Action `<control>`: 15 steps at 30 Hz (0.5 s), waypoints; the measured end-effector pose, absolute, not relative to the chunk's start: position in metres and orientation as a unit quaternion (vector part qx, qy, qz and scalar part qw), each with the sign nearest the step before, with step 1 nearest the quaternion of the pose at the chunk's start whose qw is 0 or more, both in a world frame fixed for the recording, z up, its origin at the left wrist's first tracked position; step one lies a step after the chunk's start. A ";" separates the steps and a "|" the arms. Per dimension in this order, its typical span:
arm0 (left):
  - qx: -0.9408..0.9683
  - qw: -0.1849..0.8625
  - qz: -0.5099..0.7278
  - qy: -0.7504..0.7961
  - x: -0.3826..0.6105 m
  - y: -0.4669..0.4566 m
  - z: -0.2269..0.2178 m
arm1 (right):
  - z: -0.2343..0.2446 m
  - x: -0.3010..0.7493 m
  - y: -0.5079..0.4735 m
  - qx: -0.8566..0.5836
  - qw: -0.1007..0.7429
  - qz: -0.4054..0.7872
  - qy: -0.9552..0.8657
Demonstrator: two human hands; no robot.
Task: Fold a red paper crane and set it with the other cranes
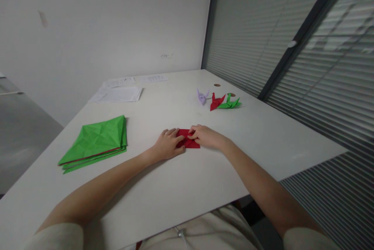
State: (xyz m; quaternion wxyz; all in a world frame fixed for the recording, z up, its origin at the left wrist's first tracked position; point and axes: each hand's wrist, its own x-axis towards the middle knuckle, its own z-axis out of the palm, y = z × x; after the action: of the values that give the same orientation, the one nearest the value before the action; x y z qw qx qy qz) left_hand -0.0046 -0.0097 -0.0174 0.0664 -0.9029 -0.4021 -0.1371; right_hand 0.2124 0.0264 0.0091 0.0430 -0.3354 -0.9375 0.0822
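Observation:
A small folded sheet of red origami paper (192, 144) lies flat on the white table in front of me. My left hand (167, 144) holds its left side, with thumb and forefinger resting on the paper. From the other side, my right hand (207, 136) grips the upper right part between curled fingers and thumb. Both hands partly cover the sheet, so its exact folds are hard to make out. The fingertips of the two hands are a short way apart.
At the left lies a stack of creased green paper (99, 137) with red layers in it. Folded cranes in purple (201, 97), red (216, 102) and green (230, 104) stand at the back right. Printed sheets (119, 94) lie by the wall. Blinds (330, 98) border the table's right side.

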 end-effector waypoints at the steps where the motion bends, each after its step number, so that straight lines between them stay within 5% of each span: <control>1: -0.903 0.067 -0.137 -0.402 -0.004 -0.010 -0.017 | 0.008 0.213 0.027 -0.334 0.048 0.088 -0.937; 15: -0.905 0.052 -0.141 -0.398 -0.005 -0.011 -0.016 | -0.001 0.224 0.039 -0.337 0.120 0.218 -0.908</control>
State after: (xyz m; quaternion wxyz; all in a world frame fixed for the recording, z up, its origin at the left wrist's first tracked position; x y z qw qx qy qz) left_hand -0.0048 -0.0109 -0.0158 0.0524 -0.9049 -0.3981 -0.1408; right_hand 0.2235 0.0394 -0.0010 0.1201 -0.3372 -0.9079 0.2180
